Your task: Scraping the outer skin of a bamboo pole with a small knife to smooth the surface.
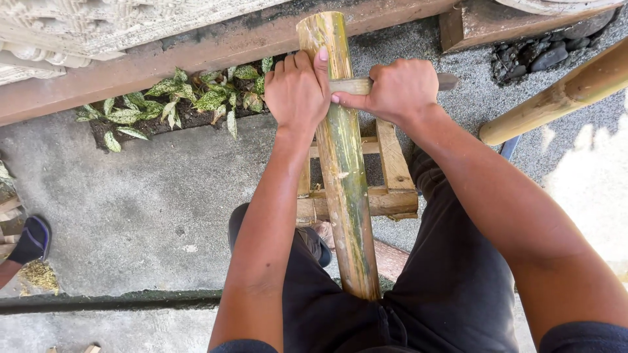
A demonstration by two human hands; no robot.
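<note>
L hand [296, 91] & R hand [397, 90] fists tight on blade [353, 85] across bamboo pole [343, 163], wooden frame [391, 171] beneath, plants [176, 104] nearby

Smooth green bamboo pole [343, 163], rough concrete floor [150, 202]

No packages, labels, signs or screens show in this view.

grey concrete floor [150, 196] under a small wooden stool [392, 189] and loose black pebbles [543, 52]
</note>
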